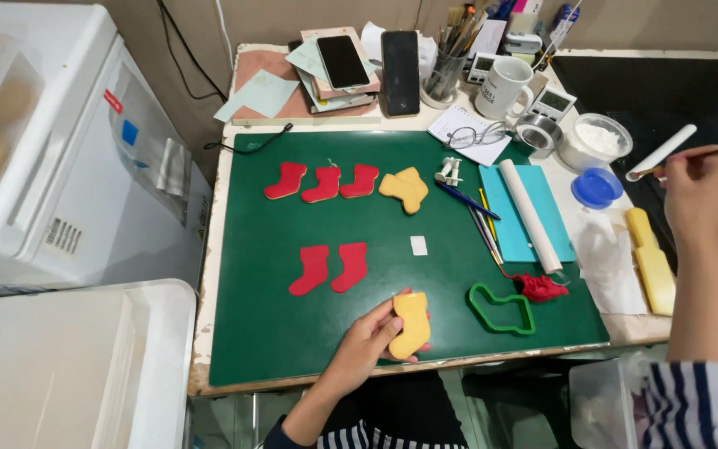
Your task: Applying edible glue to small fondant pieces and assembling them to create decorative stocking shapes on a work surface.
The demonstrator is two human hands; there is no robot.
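Left hand [376,337] grips plain stocking-shaped cookie [411,324] over green mat [268,308]; right hand [700,195] pinches thin brush [679,163].

Home craft or baking workbench: dark green rectangular cutting mat [276,324], clear jar of paintbrushes [445,75], green stocking-shaped plastic cutter [502,309], white plastic storage bins [68,366].

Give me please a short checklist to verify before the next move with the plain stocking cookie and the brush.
1. Left hand holds plain cookie: ok.
2. Right hand holds brush: ok.
3. Brush tip loaded: cannot tell.
4. Blue-lidded jar open: not ok, its lid is on.
5. Free space on green mat beside the cookie: ok.
6. Green cutter apart from the cookie: ok.
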